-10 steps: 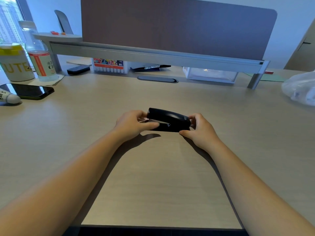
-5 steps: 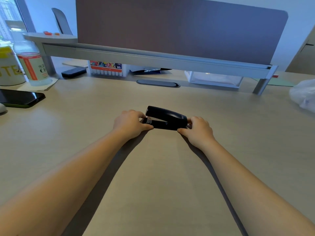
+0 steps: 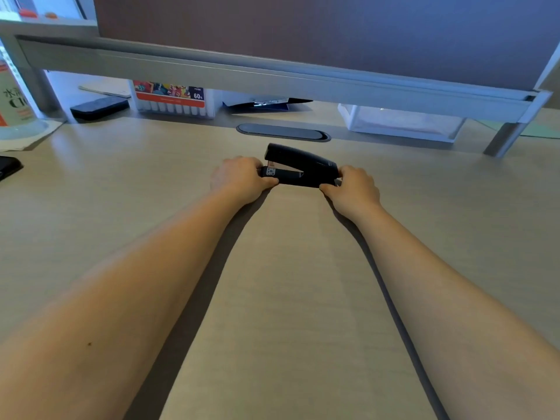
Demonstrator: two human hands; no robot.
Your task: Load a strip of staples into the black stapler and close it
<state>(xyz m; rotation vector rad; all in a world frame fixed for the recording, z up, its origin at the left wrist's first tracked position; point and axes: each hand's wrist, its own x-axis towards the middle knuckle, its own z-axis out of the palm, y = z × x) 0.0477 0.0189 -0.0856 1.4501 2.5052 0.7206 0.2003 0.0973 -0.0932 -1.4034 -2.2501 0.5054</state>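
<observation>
Here, from the head camera: bare wooden desk point(image 3: 288, 298) wide open on the near side of both hands, far edge closed off by a gray cable grommet point(image 3: 283, 132) and the divider rail point(image 3: 272, 77) just beyond. Black stapler point(image 3: 301, 169) flat on the desk between the hands, top arm tilted up slightly at its left end. Left hand point(image 3: 239, 178) pinching that metal-tipped end, fingers closed on it. Right hand point(image 3: 353, 187) clamped on the hinge end, thumb beneath the near edge.
</observation>
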